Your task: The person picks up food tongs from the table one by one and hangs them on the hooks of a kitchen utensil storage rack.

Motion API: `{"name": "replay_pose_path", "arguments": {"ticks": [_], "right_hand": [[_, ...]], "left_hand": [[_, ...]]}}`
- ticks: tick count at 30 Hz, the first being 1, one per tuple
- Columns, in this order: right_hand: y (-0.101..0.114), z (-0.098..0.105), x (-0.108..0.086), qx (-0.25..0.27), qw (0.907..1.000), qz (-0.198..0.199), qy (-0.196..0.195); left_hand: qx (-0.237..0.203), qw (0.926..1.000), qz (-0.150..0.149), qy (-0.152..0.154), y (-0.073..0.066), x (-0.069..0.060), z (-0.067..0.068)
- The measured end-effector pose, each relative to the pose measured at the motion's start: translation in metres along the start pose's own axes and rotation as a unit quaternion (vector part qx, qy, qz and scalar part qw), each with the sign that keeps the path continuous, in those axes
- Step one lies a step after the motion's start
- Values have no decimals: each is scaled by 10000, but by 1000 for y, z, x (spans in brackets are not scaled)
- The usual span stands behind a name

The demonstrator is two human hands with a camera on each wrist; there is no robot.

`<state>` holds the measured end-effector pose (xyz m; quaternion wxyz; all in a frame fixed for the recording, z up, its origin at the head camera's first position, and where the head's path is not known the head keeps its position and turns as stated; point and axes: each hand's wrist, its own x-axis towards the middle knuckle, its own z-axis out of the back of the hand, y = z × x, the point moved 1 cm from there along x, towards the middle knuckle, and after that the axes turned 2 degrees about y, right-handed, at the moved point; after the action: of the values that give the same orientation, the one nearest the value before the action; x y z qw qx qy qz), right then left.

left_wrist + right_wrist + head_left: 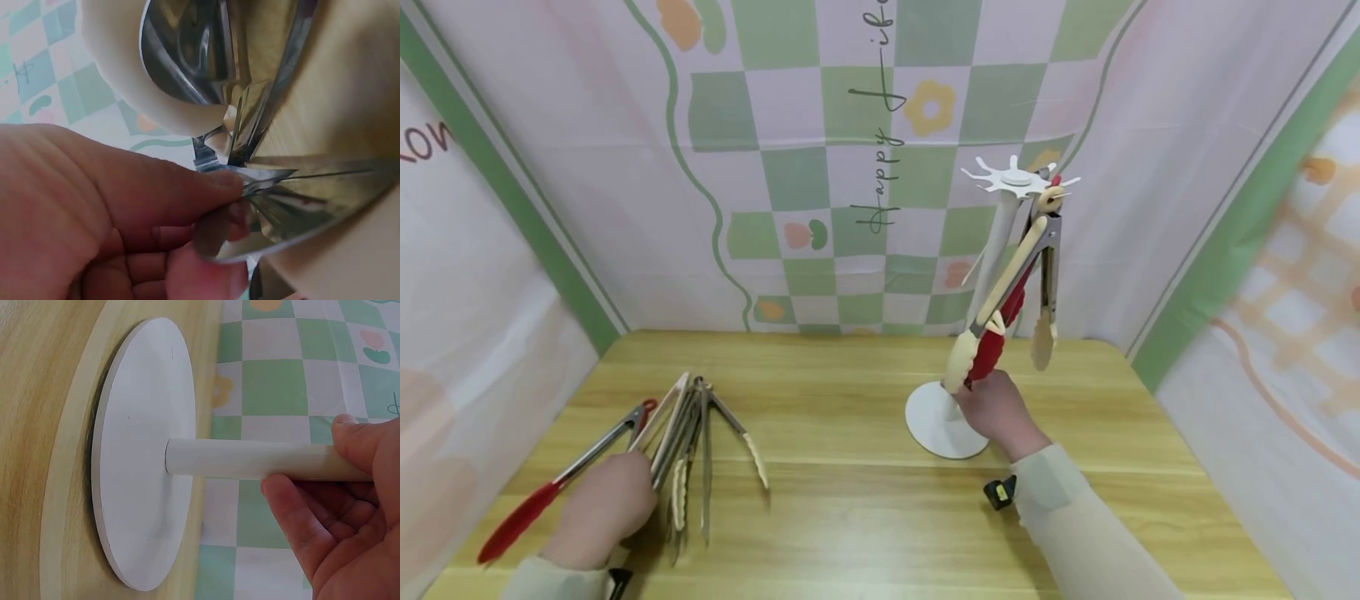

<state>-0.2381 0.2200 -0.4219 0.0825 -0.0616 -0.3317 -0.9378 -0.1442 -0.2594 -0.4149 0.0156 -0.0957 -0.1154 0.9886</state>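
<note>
On the left of the head view, my left hand (pixel 610 500) is at a bunch of kitchen tongs. In the left wrist view its thumb and fingers pinch a shiny metal arm of tongs (pixel 312 212). Red-tipped tongs (pixel 523 521) lie beside that hand, and cream-tipped tongs (pixel 755 458) spread out to its right. With my right hand (pixel 997 412) I grip the white pole (pixel 244 459) of an upright stand, a little above its round base (pixel 140 506). Cream tongs (pixel 1011 279) and red tongs (pixel 987 357) hang from the stand's hooked top (pixel 1017 177).
Under everything is a wooden table (pixel 850 508). A patterned curtain (pixel 857 275) rises behind its back edge, with cloth walls on both sides. The hanging tongs reach down in front of the pole, close to my right hand.
</note>
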Motion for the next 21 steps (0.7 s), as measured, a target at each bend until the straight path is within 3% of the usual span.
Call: {"name": "replay_pose_path", "arguments": {"ticks": [21], "right_hand": [[0, 1, -1, -47, 9999, 81, -56]], "left_hand": [[115, 9996, -234, -147, -2, 4, -1]]}}
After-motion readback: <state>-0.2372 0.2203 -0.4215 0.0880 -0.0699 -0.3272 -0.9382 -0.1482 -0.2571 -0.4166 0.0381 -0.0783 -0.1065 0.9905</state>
